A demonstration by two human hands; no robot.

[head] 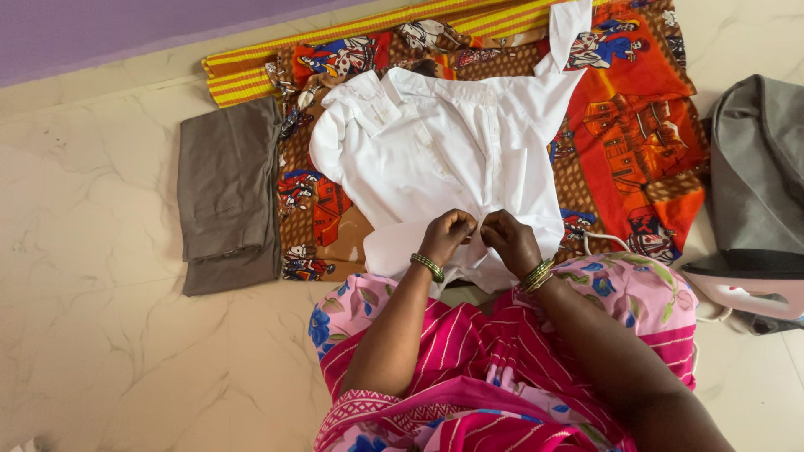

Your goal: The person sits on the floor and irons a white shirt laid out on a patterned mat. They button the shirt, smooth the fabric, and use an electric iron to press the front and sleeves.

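White shirt (444, 151) lies flat on patterned orange cloth (636, 142) spread on marble floor (100, 335). Folded brown trousers (228, 192) just left of shirt, off cloth edge. Iron (749, 280) stands right of shirt, beside grey garment (758, 159); its cord (599, 238) runs near shirt hem. No containers. Left hand (445, 236) and right hand (509, 238) side by side at shirt's lower front, fingers of both pinched on placket fabric, wrists bangled, forearms angled inward.
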